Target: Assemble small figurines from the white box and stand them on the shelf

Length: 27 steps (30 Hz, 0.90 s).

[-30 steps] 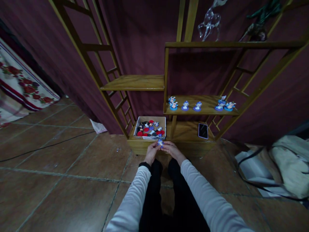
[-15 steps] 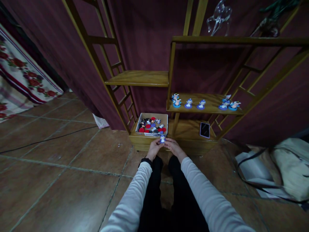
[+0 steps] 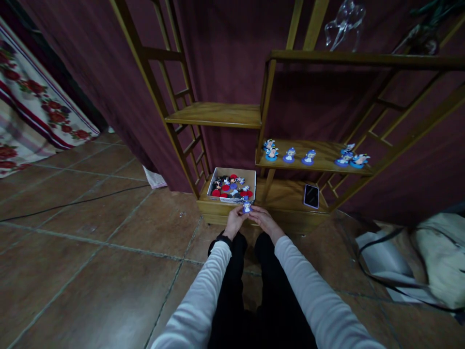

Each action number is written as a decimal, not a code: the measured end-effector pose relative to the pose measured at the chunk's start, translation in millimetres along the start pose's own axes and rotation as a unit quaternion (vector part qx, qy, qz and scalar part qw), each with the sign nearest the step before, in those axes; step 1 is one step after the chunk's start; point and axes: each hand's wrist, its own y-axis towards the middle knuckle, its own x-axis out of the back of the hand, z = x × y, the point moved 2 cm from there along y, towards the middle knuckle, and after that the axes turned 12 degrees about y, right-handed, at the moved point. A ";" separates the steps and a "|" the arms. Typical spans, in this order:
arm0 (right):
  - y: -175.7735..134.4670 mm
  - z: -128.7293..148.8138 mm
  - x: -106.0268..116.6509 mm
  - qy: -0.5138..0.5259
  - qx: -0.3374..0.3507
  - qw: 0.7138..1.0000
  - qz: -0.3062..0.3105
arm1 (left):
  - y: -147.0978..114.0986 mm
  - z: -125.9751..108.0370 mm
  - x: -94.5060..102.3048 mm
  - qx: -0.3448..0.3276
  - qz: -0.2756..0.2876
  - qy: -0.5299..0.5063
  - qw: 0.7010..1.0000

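A small purple-and-white figurine (image 3: 247, 207) is held upright between my two hands, just in front of the low shelf. My left hand (image 3: 234, 221) pinches it from the left, and the fingers of my right hand (image 3: 264, 219) close on its right side. Right behind it stands an open cardboard box (image 3: 250, 174) with several figurines and red and purple round bases inside. On the shelf to the right, two similar purple figurines (image 3: 289, 155) stand in the middle, with blue-based figurines (image 3: 271, 154) at the left end and more figurines (image 3: 359, 160) at the right end.
A phone (image 3: 311, 196) lies on the low wooden shelf (image 3: 285, 194). Higher up stands a clear glass animal (image 3: 346, 24). A pale bag (image 3: 441, 252) with a dark strap rests on the floor at right. A black cable (image 3: 72, 206) crosses the tiles at left.
The view has shifted slightly, so the shelves appear a little further right. Both hands still hold the purple figurine in front of the box.
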 end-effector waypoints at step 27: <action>0.1 2.8 7.7 -0.050 -0.001 0.998 -0.036 | -19.6 -12.6 -12.6 -0.193 -0.006 0.439 0.878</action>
